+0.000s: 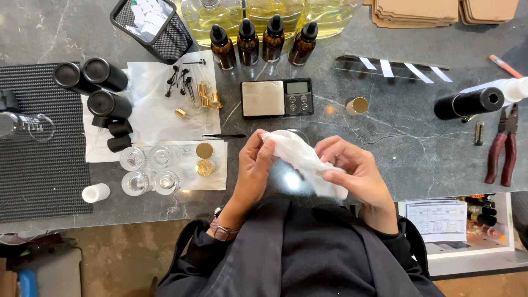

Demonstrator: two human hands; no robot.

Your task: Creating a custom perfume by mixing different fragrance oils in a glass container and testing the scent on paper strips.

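Observation:
Both my hands hold a crumpled white cloth over the front edge of a dark marble counter. My left hand pinches its upper left end. My right hand grips its lower right part. A small clear glass object peeks out just behind the cloth; I cannot tell whether my hands hold it. A small digital scale sits just beyond my hands.
Left: several clear glass jars, gold caps, black caps and sprayer parts on white paper, a black ribbed mat. Back: amber dropper bottles, a mesh basket. Right: a black tube, red-handled pliers.

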